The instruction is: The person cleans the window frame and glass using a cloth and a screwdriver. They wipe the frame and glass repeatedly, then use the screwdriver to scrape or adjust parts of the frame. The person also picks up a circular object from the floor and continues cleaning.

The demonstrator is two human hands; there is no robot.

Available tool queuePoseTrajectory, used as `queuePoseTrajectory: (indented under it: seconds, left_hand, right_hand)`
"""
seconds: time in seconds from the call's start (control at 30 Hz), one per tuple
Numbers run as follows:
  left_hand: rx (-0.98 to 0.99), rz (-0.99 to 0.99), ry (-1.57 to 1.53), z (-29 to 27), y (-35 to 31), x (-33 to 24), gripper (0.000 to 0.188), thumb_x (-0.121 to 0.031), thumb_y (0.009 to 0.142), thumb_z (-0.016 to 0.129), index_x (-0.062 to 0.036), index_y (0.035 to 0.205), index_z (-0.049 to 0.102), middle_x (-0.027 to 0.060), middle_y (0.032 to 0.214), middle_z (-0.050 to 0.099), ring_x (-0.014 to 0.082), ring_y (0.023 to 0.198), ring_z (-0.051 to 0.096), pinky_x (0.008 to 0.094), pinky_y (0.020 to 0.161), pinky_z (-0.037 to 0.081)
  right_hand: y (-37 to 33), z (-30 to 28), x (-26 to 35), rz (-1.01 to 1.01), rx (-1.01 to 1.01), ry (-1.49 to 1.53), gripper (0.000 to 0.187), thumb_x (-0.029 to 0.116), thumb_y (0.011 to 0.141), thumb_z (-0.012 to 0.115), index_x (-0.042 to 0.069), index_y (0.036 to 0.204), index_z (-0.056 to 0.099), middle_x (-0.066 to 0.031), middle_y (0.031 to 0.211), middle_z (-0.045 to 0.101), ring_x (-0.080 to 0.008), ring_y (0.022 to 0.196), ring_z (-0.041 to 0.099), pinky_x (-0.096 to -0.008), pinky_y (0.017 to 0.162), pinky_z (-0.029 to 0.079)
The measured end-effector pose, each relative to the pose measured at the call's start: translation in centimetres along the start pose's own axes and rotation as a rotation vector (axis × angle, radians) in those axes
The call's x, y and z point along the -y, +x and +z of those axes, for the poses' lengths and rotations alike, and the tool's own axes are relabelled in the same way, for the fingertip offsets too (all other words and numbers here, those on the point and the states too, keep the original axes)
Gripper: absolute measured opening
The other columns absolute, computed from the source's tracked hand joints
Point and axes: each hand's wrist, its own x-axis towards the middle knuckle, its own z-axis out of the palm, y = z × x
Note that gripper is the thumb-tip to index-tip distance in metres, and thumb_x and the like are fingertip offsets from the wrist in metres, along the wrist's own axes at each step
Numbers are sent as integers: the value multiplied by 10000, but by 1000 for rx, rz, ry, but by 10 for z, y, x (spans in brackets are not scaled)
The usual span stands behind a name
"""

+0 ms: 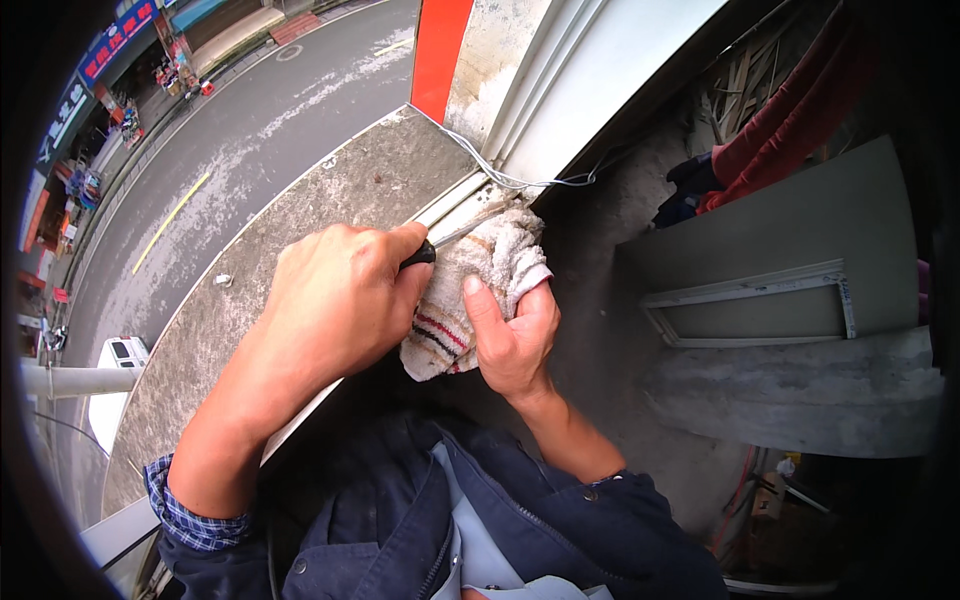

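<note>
My left hand (340,285) comes in from the lower left, its fingers closed round the black handle of a screwdriver (420,255). The thin metal shaft points up and right, along the white window track (440,208), and the rag partly covers it. Bunched in my right hand (515,345) is a whitish terry rag (470,275) with red and black stripes. My right thumb presses on its front; the other fingers are behind it. The cloth lies against the inner side of the track, by the corner of the frame.
A weathered concrete ledge (340,190) runs outside the track, with the street (250,130) far below. Grey wire (500,178) crosses the corner beside a white frame post (570,80). On the right, a person's red-trousered legs (790,130) are near a grey panel (800,230) and small white frame (750,290).
</note>
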Motion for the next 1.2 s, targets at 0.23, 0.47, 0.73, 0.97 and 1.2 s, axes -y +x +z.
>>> queuePoseTrajectory:
  seconds: [0.23, 0.47, 0.73, 0.97, 1.2]
  left_hand:
    - [17, -8, 237, -6, -1, -24, 214, -174, 902, 740, -76, 1084, 690, 160, 760, 671, 411, 690, 690, 505, 605, 545]
    - [-31, -32, 286, 17, 14, -35, 233, -207, 932, 722, -54, 1105, 690, 168, 787, 683, 412, 665, 699, 506, 592, 554]
    - [-144, 9, 58, 45, 7, -8, 324, -210, 957, 707, -81, 1254, 699, 174, 831, 696, 437, 693, 690, 527, 614, 549]
    - [-34, 156, -72, 25, -7, -1, 315, -216, 957, 708, -72, 1237, 696, 194, 823, 702, 434, 738, 702, 528, 651, 555]
    - [94, 89, -61, -8, -5, 9, 316, -188, 933, 729, -26, 1204, 744, 258, 953, 733, 432, 883, 718, 504, 775, 557]
  right_hand:
    - [5, -11, 10, 193, 87, 105, 365, 112, 977, 698, -67, 1291, 647, -150, 1185, 740, -205, 1082, 688, -355, 961, 547]
    - [28, -16, -8, 252, 50, 285, 311, 79, 966, 697, -65, 1241, 677, -117, 1162, 749, -171, 1056, 683, -333, 946, 548]
    - [20, -3, -26, -97, -50, 16, 360, 79, 985, 686, -79, 1305, 638, -190, 1206, 732, -280, 1074, 705, -385, 969, 543]
    - [-12, -23, -14, -201, -83, 6, 360, 63, 983, 645, -97, 1305, 640, -178, 1240, 723, -251, 1128, 691, -362, 1000, 530]
    - [-14, -66, -16, 290, -296, 440, 262, 28, 1030, 544, -64, 1260, 628, -158, 1143, 736, -210, 1016, 720, -344, 894, 588]
